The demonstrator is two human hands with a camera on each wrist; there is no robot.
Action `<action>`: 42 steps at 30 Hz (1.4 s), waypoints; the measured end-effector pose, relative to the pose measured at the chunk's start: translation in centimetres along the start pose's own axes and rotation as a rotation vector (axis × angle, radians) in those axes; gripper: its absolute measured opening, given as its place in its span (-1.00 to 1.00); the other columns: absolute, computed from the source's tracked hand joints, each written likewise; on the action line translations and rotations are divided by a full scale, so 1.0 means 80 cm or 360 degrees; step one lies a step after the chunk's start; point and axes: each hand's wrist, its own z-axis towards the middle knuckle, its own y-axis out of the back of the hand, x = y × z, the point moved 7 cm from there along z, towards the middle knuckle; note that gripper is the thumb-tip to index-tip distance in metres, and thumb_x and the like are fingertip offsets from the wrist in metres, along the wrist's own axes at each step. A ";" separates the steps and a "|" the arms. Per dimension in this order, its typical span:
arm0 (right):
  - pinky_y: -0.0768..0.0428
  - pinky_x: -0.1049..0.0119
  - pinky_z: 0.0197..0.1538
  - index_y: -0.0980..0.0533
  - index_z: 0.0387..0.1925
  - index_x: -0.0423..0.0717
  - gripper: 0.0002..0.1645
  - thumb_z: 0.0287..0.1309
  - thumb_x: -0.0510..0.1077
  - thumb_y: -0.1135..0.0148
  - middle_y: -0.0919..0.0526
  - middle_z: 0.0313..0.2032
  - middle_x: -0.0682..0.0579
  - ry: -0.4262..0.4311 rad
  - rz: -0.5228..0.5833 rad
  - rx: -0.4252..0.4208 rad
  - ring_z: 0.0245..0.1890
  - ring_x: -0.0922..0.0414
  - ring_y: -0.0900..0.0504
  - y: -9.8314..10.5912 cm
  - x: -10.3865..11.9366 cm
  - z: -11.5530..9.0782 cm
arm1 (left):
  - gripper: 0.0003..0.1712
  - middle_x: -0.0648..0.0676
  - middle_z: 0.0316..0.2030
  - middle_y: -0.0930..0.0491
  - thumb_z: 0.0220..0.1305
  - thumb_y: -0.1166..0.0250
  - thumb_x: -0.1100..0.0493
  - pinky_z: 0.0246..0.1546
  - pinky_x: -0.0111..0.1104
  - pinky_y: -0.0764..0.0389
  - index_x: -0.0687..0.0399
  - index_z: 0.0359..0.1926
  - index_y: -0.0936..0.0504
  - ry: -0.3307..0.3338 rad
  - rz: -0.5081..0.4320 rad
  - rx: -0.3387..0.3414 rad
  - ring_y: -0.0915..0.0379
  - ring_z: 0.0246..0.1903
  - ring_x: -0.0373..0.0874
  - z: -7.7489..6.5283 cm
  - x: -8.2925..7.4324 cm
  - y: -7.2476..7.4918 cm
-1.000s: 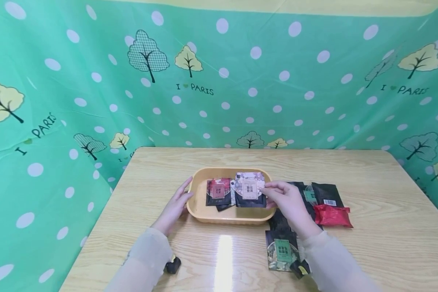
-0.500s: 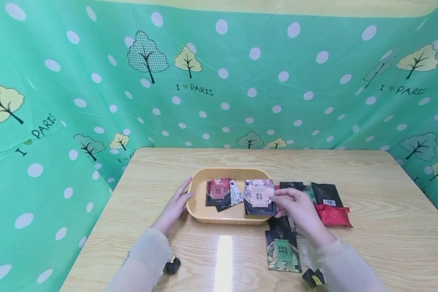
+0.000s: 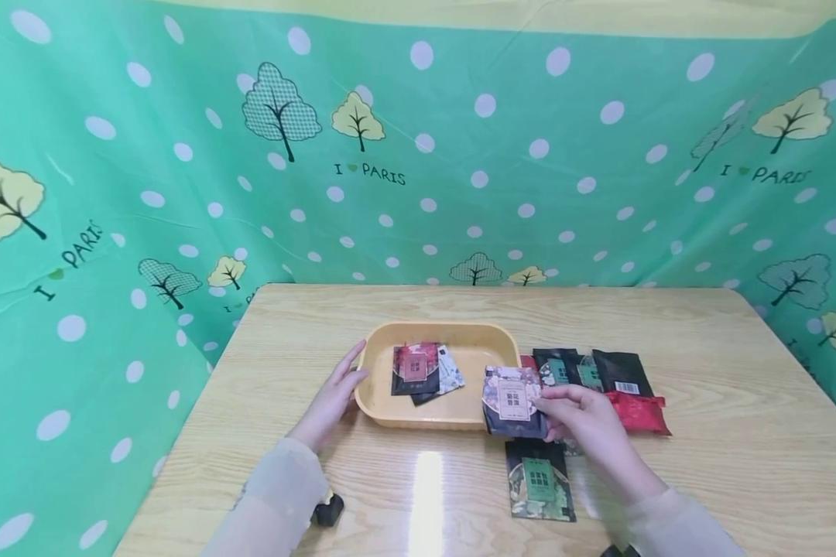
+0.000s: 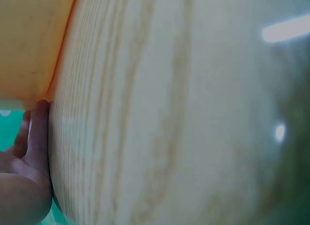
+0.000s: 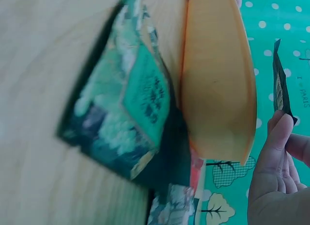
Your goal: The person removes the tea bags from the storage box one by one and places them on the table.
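Observation:
My right hand (image 3: 588, 425) pinches the right edge of a flat black tea sachet (image 3: 514, 398) with a pale floral print and light label. In the head view the sachet overlaps the front right corner of a yellow-orange plastic tray (image 3: 477, 356); in the right wrist view it shows nearly edge-on, above the tray's wall (image 5: 218, 79). My left hand (image 3: 330, 398) rests against the tray's left end, fingers extended along it, and holds nothing. Inside the tray, at left, lie a red-labelled black sachet (image 3: 416, 370) and a white-and-blue patterned one (image 3: 449, 371), partly overlapping.
Right of the tray lie several black sachets, two with green labels (image 3: 559, 371), a plain one with a barcode (image 3: 621, 371) and a shiny red packet (image 3: 637, 414). Nearer me is another green-labelled sachet (image 3: 539, 480). A polka-dot green cloth (image 3: 418, 155) hangs behind the wooden table (image 3: 362, 495).
My right hand has carried the pinched sachet from over the tray rightward and toward me, uncovering the tray's right side. The left hand has stayed at the tray's left end.

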 end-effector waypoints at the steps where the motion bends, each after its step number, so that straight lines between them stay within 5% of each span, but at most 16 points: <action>1: -0.71 0.35 -0.36 -0.48 0.10 -0.41 -0.54 0.25 -0.19 -0.27 -0.68 -0.44 0.10 -0.0005 0.0004 0.0002 -0.52 0.18 -0.60 0.002 -0.002 -0.001 | -0.32 0.32 0.49 -0.09 0.51 0.02 0.01 0.40 0.01 -0.34 -0.39 0.55 0.00 -0.0001 -0.0001 0.0002 -0.26 0.37 0.25 0.000 -0.001 0.000; 25: -0.72 0.32 -0.36 -0.44 0.10 -0.53 -0.53 0.28 -0.23 -0.19 -0.62 -0.36 0.00 -0.0082 -0.0190 -0.0014 -0.47 0.17 -0.60 0.055 -0.063 -0.036 | -0.32 0.31 0.50 -0.09 0.51 0.01 -0.01 0.40 -0.01 -0.34 -0.42 0.55 -0.01 0.0008 -0.0006 0.0007 -0.25 0.38 0.25 -0.002 -0.003 0.000; 42: -0.71 0.32 -0.33 -0.45 0.07 -0.52 -0.51 0.30 -0.16 -0.17 -0.65 -0.34 0.02 -0.0204 -0.0335 0.0156 -0.48 0.15 -0.65 0.074 -0.094 -0.046 | -0.32 0.31 0.50 -0.08 0.51 0.02 0.00 0.38 -0.03 -0.37 -0.41 0.55 0.00 0.0020 -0.0001 -0.0001 -0.27 0.37 0.24 -0.003 -0.003 0.000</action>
